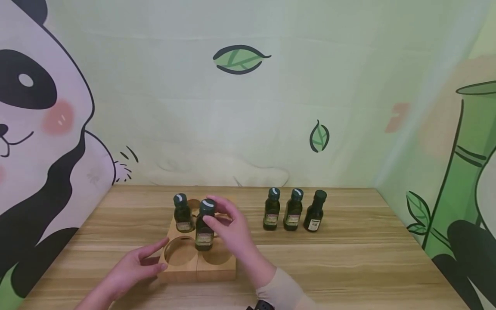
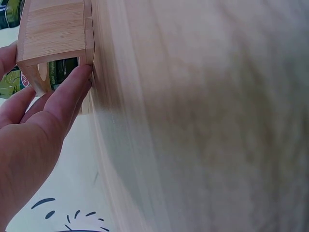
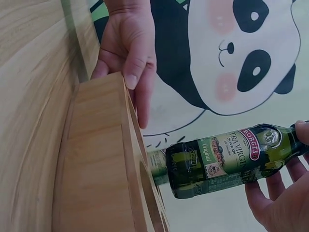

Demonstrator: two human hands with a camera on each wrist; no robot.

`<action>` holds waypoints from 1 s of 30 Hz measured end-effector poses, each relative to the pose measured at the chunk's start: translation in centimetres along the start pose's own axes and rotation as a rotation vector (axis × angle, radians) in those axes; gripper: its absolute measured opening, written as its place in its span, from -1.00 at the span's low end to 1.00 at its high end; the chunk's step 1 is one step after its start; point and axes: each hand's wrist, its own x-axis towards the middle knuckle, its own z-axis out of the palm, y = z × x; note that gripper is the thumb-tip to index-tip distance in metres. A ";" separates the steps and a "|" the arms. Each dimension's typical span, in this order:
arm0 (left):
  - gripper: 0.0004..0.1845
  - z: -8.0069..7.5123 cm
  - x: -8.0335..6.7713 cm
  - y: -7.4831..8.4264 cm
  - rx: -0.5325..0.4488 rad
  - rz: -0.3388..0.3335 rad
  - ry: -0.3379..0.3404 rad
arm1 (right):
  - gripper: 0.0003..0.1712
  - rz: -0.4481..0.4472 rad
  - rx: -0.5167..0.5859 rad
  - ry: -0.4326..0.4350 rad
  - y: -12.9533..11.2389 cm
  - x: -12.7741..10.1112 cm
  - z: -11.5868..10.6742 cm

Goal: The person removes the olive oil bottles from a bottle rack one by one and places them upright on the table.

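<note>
Wooden rack (image 1: 217, 270) sat at lower centre of the head frame, the left hand (image 1: 131, 269) resting straight fingers on its left edge. Right hand (image 1: 232, 230) pinched a green bottle (image 1: 204, 226) by the neck, above the rack's holes. 3 bottles (image 1: 293, 210) stood right of centre.

Head overview; wrist close-ups share holder (image 1: 182, 265).

A small dark-green olive oil bottle (image 1: 204, 226) with a green cap and a red-and-green label stands upright just above the wooden holder (image 1: 182, 269). The holder is a light bamboo block with round wells, lying flat on the table.
</note>
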 end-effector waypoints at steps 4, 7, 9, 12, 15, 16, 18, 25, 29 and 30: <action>-0.21 0.0 -0.1 -0.1 0.007 -0.003 0.001 | -0.50 0.023 0.022 0.011 -0.3 -0.3 -1.1; -0.22 0.0 -0.1 -0.1 0.014 -0.017 0.002 | -0.49 0.022 0.015 0.017 -0.4 -0.5 -2.0; -0.22 0.0 -0.1 0.0 0.019 -0.023 0.004 | -0.48 0.011 0.005 0.024 -0.4 -0.7 -2.7; -0.22 0.0 0.0 0.0 0.021 -0.023 0.003 | -0.47 -0.002 -0.013 0.036 -0.4 -0.9 -3.7; -0.22 0.0 0.0 0.0 0.025 -0.015 0.002 | -0.47 -0.031 -0.042 0.048 -0.3 -1.1 -4.8; -0.22 0.0 -0.1 0.0 0.024 -0.014 0.002 | -0.47 -0.043 -0.054 0.053 -0.3 -1.1 -5.1; -0.22 0.0 -0.1 0.1 0.021 -0.011 0.002 | -0.47 -0.060 -0.073 0.064 -0.1 -1.2 -5.8; -0.22 0.0 -0.1 0.2 0.014 -0.027 0.000 | -0.49 -0.067 -0.145 0.119 0.1 -1.7 -8.1; -0.22 0.0 -0.1 0.1 0.013 -0.030 0.004 | -0.48 -0.031 -0.172 0.137 0.5 -2.1 -9.5; -0.22 0.0 -0.1 0.1 0.012 -0.027 0.006 | -0.48 -0.019 -0.178 0.141 0.6 -2.2 -9.8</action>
